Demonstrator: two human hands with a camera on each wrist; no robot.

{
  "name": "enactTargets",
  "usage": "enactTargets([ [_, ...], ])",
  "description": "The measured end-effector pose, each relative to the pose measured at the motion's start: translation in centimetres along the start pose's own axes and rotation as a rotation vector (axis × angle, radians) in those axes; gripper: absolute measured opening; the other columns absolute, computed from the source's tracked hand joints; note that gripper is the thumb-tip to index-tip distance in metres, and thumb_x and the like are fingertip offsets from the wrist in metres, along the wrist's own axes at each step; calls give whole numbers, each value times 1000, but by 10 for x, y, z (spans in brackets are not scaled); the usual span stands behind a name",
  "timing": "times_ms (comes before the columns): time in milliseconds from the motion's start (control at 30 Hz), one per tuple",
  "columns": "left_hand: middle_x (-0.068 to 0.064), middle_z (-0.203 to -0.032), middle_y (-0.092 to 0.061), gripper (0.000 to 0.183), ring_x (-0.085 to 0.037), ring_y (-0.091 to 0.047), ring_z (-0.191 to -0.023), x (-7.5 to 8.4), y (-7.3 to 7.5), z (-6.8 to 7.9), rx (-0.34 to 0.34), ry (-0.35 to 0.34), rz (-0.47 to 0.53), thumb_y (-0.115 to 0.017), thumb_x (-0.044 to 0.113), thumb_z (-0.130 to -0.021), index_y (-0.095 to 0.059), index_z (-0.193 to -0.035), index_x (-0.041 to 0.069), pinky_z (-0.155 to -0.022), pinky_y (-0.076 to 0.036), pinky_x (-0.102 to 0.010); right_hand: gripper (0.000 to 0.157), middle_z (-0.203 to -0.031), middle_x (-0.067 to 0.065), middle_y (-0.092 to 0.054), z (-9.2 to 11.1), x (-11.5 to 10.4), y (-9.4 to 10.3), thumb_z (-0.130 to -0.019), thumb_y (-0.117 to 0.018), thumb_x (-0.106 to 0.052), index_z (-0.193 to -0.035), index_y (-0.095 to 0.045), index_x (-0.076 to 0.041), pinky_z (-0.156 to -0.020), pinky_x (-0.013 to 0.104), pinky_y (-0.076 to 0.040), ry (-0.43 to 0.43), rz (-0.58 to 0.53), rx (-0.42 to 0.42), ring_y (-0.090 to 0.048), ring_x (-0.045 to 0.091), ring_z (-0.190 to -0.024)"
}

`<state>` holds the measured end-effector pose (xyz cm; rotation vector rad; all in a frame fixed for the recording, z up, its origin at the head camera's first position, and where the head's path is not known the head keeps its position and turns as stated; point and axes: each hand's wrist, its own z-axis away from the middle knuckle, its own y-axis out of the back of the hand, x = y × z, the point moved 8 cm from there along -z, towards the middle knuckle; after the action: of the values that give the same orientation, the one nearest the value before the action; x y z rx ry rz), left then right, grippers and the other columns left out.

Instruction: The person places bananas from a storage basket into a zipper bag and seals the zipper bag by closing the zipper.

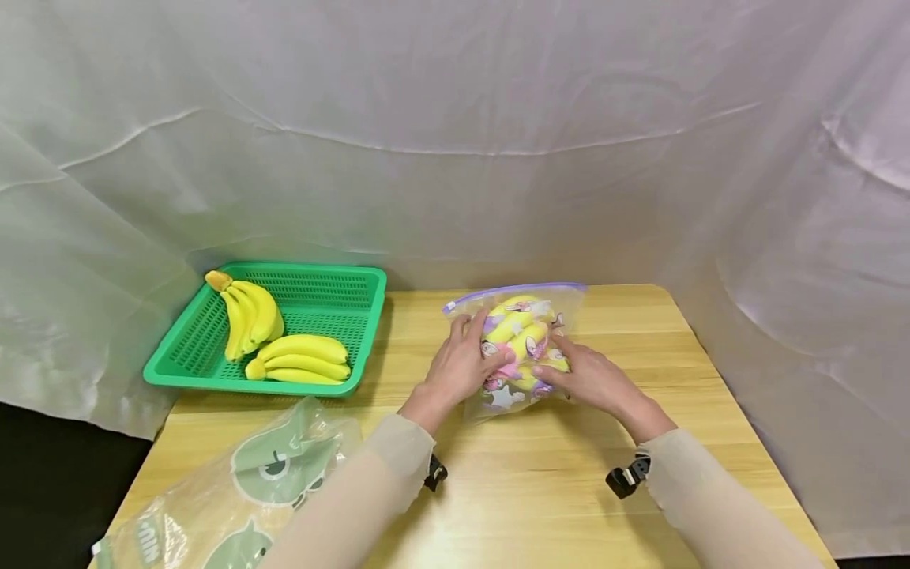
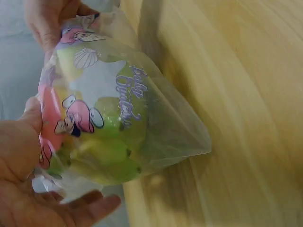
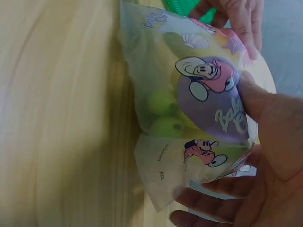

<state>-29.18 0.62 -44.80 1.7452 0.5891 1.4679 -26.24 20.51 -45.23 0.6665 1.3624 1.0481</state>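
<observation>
A translucent, cartoon-printed bag (image 1: 524,348), purple zip (image 1: 540,285) at twelve o'clock, is bulging with yellow bananas (image 1: 510,325) between spread left hand (image 1: 457,363) and right hand (image 1: 596,382).

Left fingers (image 1: 478,322), right fingers (image 1: 566,346) touching printed zip bag (image 1: 522,336); banana bunches (image 1: 261,316) in green basket (image 1: 323,322).

Walled in pale, creased cloth (image 1: 455,205) past the far and right edges of the table (image 1: 668,356). Black beside the left edge, below the cloth.
</observation>
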Motion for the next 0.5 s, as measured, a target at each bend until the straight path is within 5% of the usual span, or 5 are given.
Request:
enactTargets([
  [167, -12, -156, -26, 70, -37, -48, -128, 2, 6, 4, 120, -101, -80, -55, 52, -94, -24, -154, 32, -97, -48, -52, 97, -148, 26, -41, 4, 5, 5, -87, -50, -71, -155, -20, -8, -100, 65, -38, -24, 52, 115, -45, 48, -130],
  [300, -11, -153, -34, 53, -36, -42, -134, 11, 16, 13, 229, -206, -190, -57, 39, -97, -40, -147, 29, -104, -44, -52, 94, -147, 26, -42, 10, -22, 17, -85, -66, -57, -153, -26, -7, -103, 61, -38, 156, 79, 355, -45, 46, -131],
  [400, -10, -153, -38, 47, -34, -42, -135, 13, 17, 15, 205, -238, -230, -53, 27, -100, -43, -146, 28, -107, -42, -50, 91, -148, 22, -41, 12, -51, 15, -80, -73, -55, -150, -35, -9, -107, 62, -34, 340, 181, 466, -40, 45, -135],
  [500, -9, -158, -33, 56, -33, -40, -139, 9, 12, 12, 105, -226, -235, -52, 16, -99, -35, -151, 25, -110, -39, -48, 93, -154, 19, -34, 6, -69, 1, -78, -68, -65, -151, -36, -17, -105, 70, -31, 387, 323, 449, -32, 47, -139],
])
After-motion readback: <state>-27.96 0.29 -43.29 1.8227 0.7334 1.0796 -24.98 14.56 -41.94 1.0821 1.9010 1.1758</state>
